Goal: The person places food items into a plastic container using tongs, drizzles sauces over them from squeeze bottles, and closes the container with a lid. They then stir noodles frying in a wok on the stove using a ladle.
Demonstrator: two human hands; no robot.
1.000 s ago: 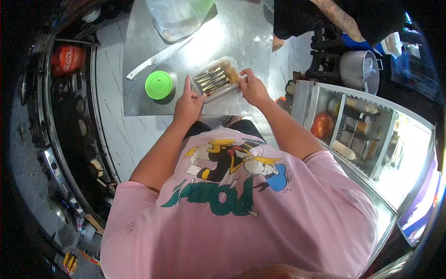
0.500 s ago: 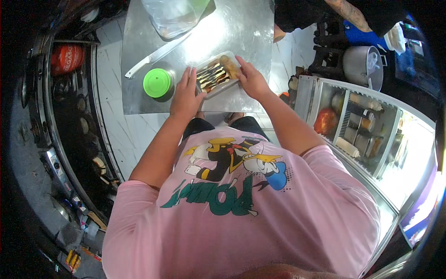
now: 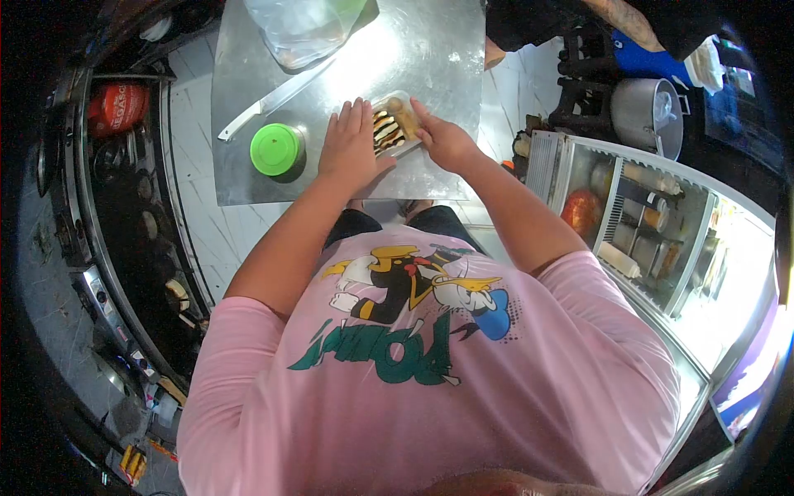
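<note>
A clear plastic food container [image 3: 408, 125] lies on the metal table, filled with food striped in dark and pale sauce and something brown at its far end. My left hand [image 3: 351, 147] rests flat over the container's left part, fingers stretched out, hiding that part. On the opposite side, my right hand [image 3: 447, 142] grips the container's right edge with thumb and fingers. Left of my left hand stands a round tub with a bright green lid [image 3: 275, 150]. A white-handled knife [image 3: 263, 106] lies beyond the tub.
A clear plastic bag [image 3: 306, 33] sits on the far part of the metal table [image 3: 430, 50]. Another person's forearm [image 3: 630, 23] shows at the top right. A lit glass display case [image 3: 637, 215] stands to the right, near a large metal pot [image 3: 641, 116]. Cooking equipment [image 3: 124, 207] lines the left.
My left hand has moved right, from the container's left edge onto its top, and covers more of the food. My right hand still holds the right edge.
</note>
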